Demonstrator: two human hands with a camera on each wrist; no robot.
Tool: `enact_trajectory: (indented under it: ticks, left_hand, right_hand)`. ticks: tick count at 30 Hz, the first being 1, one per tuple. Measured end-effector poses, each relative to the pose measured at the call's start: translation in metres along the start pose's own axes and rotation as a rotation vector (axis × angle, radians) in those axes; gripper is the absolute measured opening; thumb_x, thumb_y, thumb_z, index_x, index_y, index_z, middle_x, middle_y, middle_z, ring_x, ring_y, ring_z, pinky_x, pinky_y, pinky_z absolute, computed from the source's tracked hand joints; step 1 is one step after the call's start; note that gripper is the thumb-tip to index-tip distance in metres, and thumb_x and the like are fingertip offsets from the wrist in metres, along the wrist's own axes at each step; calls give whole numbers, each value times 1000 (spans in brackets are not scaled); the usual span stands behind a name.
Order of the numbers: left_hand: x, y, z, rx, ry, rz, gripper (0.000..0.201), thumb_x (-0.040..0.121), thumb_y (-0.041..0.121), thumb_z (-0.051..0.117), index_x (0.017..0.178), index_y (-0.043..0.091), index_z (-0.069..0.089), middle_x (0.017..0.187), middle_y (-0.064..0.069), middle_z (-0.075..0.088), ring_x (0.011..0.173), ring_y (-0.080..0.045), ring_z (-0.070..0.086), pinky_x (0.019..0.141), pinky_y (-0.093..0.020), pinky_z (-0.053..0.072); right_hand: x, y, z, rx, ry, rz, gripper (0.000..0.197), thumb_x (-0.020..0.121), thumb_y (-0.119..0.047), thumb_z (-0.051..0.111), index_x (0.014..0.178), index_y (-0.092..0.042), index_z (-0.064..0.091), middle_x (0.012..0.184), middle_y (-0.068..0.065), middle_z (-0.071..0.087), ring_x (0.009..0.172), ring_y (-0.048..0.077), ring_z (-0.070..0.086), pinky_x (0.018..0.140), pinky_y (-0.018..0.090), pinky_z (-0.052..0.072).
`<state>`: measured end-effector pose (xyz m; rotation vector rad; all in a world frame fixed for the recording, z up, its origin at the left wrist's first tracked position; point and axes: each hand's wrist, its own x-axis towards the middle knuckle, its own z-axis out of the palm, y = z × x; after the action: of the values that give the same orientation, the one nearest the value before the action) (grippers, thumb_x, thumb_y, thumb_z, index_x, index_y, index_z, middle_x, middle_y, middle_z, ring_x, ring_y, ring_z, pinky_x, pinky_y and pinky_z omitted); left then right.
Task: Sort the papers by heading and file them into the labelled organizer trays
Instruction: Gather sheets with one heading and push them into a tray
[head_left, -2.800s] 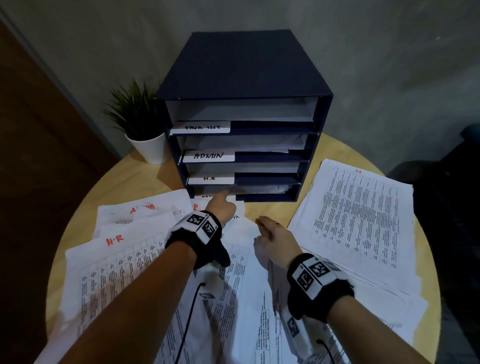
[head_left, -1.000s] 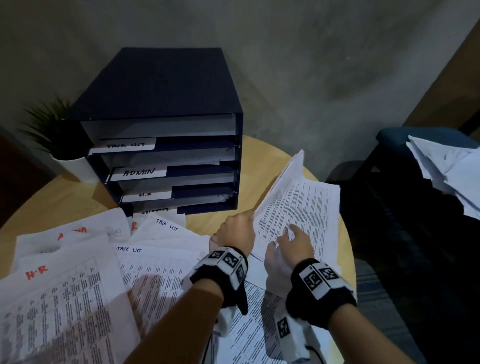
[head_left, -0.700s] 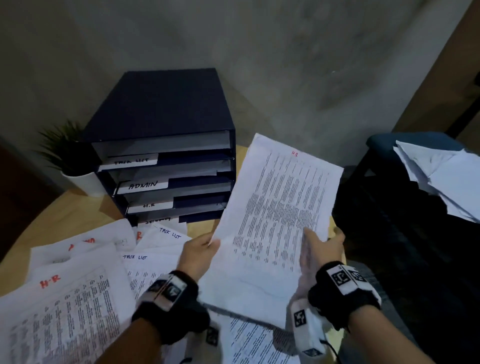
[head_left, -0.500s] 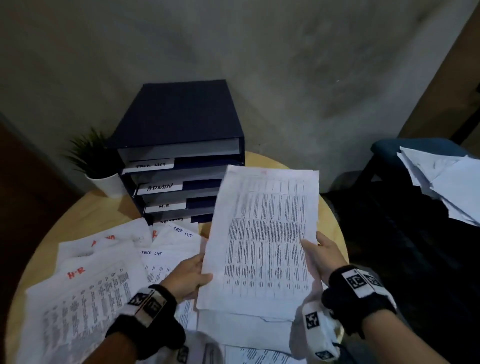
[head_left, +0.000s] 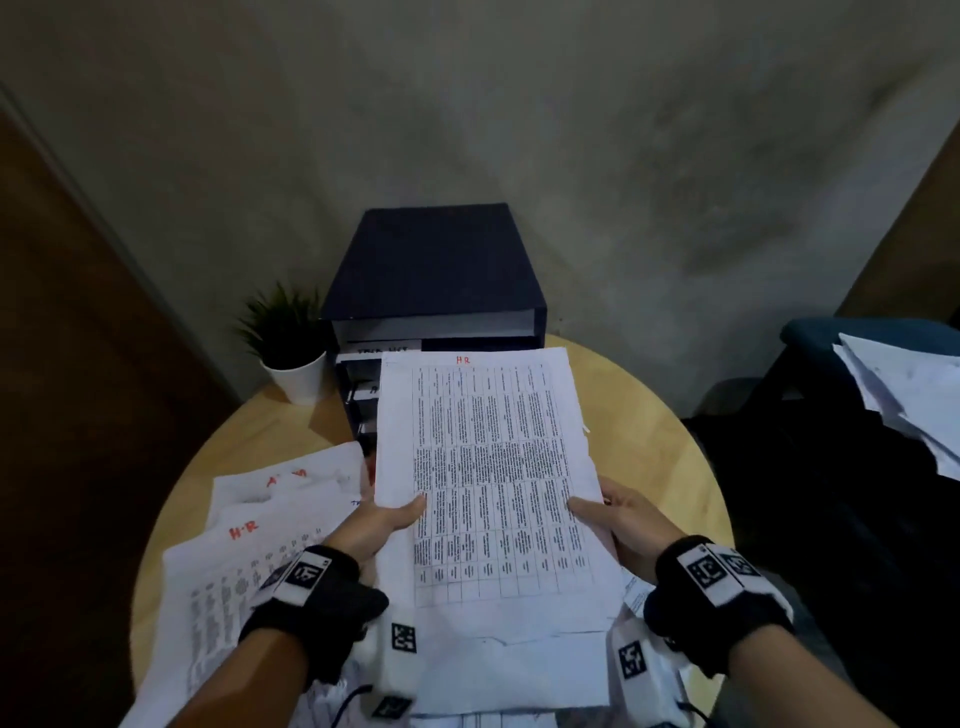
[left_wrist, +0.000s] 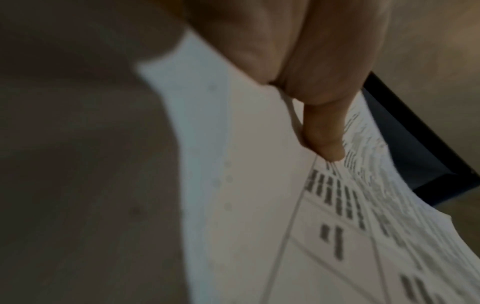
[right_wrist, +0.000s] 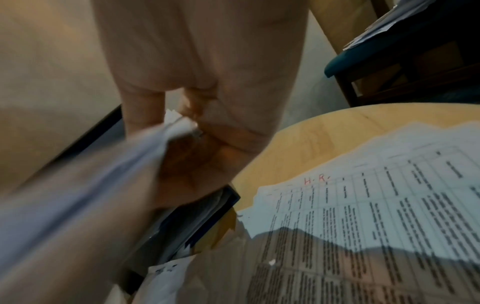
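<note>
Item: sheaf of papers headed "HR" (head_left: 488, 483), pinched at its side edges by left hand (head_left: 382, 525) and right hand (head_left: 623, 519), was held raised above the round table's (head_left: 649, 415) middle, apparently so its heading could be matched to the organizer (head_left: 431, 270) at the far edge.

Both hands raised, left hand (head_left: 375, 525) and right hand (head_left: 626, 519) gripping.

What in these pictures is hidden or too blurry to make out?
- Head view: the held HR sheets cover most of the organizer front, so its lower tray labels cannot be read.
- Head view: table text on those sheets is too small to read.
- Left wrist view: blurred; only the left hand and nearby print show.
- Right wrist view: the right hand blocks much of the organizer.
</note>
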<state>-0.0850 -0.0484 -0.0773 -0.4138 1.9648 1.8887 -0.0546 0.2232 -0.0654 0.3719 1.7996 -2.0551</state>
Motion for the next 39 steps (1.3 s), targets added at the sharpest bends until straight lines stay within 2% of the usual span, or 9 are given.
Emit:
enact_trajectory:
  ticks: [2,5,8,11,15,17,20,23,39]
  left_hand:
    - [-2,0,-11,6,13,-9,45,92,7,55,136,1,46,137,-12,53,131,-24,46,110,-31,29]
    - [-6,-2,-21,47,14,-33,43,92,10,57,133,1,49,136,-12,54,129,-25,48,107,-30,32]
    - [-15,-12,-26,101,-5,-78,45,92,17,58,134,2,49,138,-9,53,130,-25,47,109,-32,31]
    - [-27,-26,-29,104,-15,-120,47,94,19,56,137,2,46,138,-8,52,132,-25,45,113,-33,29]
    - [-38,-49,-29,85,-13,-159,48,93,21,56,137,2,46,139,-11,52,129,-27,47,115,-38,30]
    - [-41,-56,-29,51,1,-167,47,94,18,55,137,1,44,137,-11,52,126,-26,48,110,-32,32]
    - [-44,-66,-28,22,-2,-183,49,95,15,54,140,1,40,140,-12,49,130,-27,44,110,-32,31]
    - [-45,-77,-26,-3,15,-216,53,94,12,54,142,1,36,144,-10,44,136,-28,39,116,-36,25]
    - [2,-39,-37,5,38,-171,54,95,17,52,144,2,34,150,-10,37,142,-27,30,116,-39,21]
  right_hand:
    - [-3,1,11,30,-82,9,36,91,1,54,127,-3,53,125,21,61,100,31,66,85,39,56]
    - [-2,8,25,-41,-139,50,61,67,-12,80,122,-1,55,120,17,63,102,28,64,93,39,51]
    - [-8,15,33,-127,-122,108,31,86,4,62,116,0,54,106,9,64,90,21,61,81,30,50]
    - [-11,27,34,-138,-80,176,32,87,3,60,118,-1,52,105,8,62,89,21,59,78,32,47]
    - [-11,45,34,-145,-97,209,97,36,-34,96,119,-13,50,126,11,57,119,33,52,112,50,32]
    - [-17,43,41,-139,-117,248,69,60,-18,88,116,-12,49,126,6,55,115,29,51,110,46,34]
    - [-18,51,36,-270,-80,277,14,87,2,61,92,-8,53,80,6,58,76,24,52,66,29,41]
    - [-19,55,38,-367,-11,293,26,87,2,61,69,-10,47,48,5,46,51,21,45,56,27,38]
    - [18,30,56,-316,95,242,26,88,0,60,69,-12,48,55,6,42,52,20,40,52,28,34]
